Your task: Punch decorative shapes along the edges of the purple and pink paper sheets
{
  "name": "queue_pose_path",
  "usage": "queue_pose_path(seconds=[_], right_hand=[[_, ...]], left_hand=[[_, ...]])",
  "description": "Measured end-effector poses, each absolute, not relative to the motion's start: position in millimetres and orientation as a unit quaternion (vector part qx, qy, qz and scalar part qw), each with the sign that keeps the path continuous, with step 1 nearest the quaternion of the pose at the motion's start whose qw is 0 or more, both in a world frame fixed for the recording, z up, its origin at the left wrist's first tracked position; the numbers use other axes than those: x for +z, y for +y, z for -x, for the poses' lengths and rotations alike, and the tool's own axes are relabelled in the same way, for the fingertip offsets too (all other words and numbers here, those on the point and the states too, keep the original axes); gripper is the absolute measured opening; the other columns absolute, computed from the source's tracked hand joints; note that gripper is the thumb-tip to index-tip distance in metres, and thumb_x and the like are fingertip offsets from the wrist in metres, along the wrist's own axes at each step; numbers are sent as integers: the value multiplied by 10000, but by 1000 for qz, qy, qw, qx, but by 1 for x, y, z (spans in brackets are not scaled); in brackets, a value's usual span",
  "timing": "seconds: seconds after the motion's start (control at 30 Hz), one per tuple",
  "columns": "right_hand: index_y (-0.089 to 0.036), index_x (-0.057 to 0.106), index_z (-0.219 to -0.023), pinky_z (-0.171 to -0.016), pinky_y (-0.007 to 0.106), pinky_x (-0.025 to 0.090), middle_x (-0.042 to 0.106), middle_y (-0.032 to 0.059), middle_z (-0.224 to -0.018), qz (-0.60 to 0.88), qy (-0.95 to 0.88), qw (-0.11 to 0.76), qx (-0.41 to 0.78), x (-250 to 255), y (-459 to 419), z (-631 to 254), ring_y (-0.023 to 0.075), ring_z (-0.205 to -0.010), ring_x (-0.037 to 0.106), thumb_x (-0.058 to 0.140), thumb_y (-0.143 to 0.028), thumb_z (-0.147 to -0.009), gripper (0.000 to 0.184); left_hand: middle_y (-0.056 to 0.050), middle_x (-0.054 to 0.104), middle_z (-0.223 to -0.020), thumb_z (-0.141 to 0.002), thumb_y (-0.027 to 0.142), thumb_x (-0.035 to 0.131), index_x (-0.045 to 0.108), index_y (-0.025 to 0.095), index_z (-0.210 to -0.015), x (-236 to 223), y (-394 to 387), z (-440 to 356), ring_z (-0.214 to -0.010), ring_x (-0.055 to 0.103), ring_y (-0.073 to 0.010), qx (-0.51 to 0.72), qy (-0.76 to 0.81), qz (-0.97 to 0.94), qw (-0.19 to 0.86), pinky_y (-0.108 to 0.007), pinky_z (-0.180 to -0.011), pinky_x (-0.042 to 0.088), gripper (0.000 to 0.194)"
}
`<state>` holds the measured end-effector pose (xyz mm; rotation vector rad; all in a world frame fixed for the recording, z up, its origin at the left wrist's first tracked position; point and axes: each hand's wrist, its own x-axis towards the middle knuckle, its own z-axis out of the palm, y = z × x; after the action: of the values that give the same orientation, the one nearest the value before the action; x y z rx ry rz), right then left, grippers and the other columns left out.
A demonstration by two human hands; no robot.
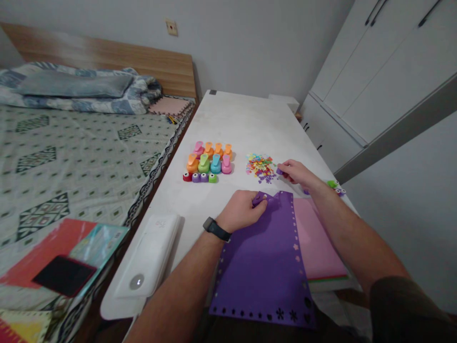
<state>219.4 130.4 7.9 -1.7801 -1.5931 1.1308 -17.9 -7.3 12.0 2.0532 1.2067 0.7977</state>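
Left hand [243,209], dark band at wrist, fingers closing on the top edge of one purple sheet [266,257], hole-punched along its margins, its lower part hanging toward the person's lap; right hand [293,171], fingertips pinching a small purple punch [280,171] just beside the confetti heap [261,166]. Farther out, pink sheets [316,238] lying partly beneath the purple sheet, and rows of colourful punches [210,159] standing on the white bench [246,119]
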Motion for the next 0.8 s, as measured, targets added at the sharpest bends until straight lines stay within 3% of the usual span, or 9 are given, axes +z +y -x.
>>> queue_pose_path(seconds=[0.13,0.37,0.63,0.8], right_hand=[[-195,609,-977,-399,198,279,636,9,-705,592,-619,253,451,18,119,-200,83,-496,488,692,-460,-880,294],[-188,678,-1024,-484,203,399,681,12,-709,471,-756,177,419,28,113,-132,104,-545,582,722,-404,-857,277],[-206,723,-1051,-510,201,388,748,9,-781,412,-831,53,371,21,118,-62,113,-576,613,685,-450,-872,305],[-190,724,-1015,-592,226,421,760,31,-835,424,-840,64,333,19,115,-43,145,-667,646,655,-470,-894,313]], left_hand=[[35,448,-577,-951,357,491,513,172,-657,11,-7,17,-558,406,-99,298,456,-780,308,-274,-568,230,349],[32,472,-572,-941,355,510,507,170,-631,14,-7,16,-547,394,-99,296,462,-774,315,-274,-559,234,361],[14,549,-578,-937,339,516,572,164,-658,7,-7,16,-524,399,-104,301,457,-774,319,-285,-534,217,334],[-3,598,-623,-919,295,528,606,159,-686,1,-5,16,-552,430,-109,318,441,-781,308,-280,-553,264,281]])
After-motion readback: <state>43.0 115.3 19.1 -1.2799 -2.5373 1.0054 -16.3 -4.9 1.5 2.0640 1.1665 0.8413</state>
